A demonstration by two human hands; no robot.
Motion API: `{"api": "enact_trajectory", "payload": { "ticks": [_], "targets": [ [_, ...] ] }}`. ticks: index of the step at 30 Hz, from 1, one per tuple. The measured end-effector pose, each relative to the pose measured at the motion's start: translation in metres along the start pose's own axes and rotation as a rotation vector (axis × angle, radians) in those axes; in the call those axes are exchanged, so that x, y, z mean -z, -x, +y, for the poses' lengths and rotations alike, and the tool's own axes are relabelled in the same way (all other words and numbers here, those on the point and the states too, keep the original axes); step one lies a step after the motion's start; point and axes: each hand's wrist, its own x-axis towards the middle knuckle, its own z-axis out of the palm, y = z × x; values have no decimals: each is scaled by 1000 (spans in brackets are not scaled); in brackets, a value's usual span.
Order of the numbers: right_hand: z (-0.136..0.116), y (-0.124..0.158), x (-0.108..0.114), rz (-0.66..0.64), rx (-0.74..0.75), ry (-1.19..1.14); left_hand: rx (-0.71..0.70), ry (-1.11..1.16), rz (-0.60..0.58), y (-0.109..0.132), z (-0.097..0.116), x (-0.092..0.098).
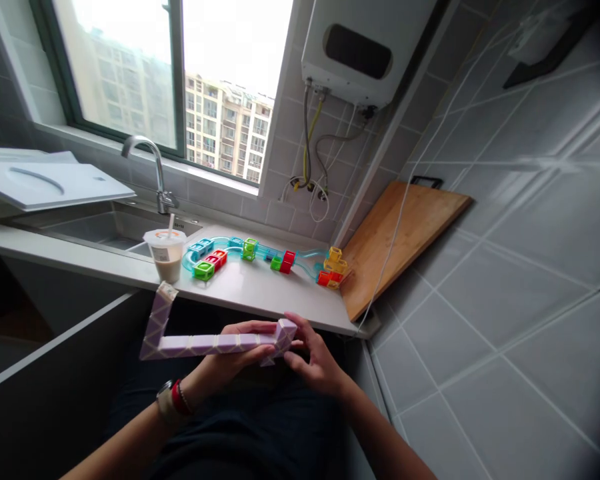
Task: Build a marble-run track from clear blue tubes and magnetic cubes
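I hold a purple twist-snake puzzle (200, 343) in front of my lap, below the counter edge. Its long bar lies level; the left end bends upward (161, 303) and the right end is folded into a short hook. My left hand (240, 353) grips the bar from underneath near its right end, fingers wrapped round it. My right hand (317, 357) pinches the folded right end segment. A watch and a red band sit on my left wrist (173, 399).
The white counter (260, 287) carries a lidded drink cup with a straw (165, 255) and a colourful marble-run toy (270, 259). A wooden cutting board (395, 240) leans in the corner. A sink (105, 227), a faucet (155, 170), a window and a wall heater (360, 47) are behind.
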Motion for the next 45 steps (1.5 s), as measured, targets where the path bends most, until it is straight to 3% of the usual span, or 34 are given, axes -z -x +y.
{"api": "enact_trajectory", "payload": {
  "ticks": [4,11,15,19,23,27,36,42,45],
  "targets": [
    [0,5,7,125,-121,-127,17,10,35,2,-1,-16],
    [-1,1,21,185,-125,-117,94,11,98,3,-6,-35],
    [4,-5,26,111,-96,-199,150,57,122,0,-1,-36],
    [0,-6,34,-6,-36,-212,274,174,9,1,2,-33],
    [-19,-2,47,-75,29,-115,290,287,-55,1,4,-36],
    [-34,2,59,-48,110,9,240,274,-53,-6,8,-41],
    [-34,5,56,29,237,160,100,415,96,-9,-2,-51],
    [-36,8,56,45,360,346,130,486,166,-16,-9,-43],
    [-31,7,57,92,389,475,248,489,142,-21,-3,-42]
  ]
}}
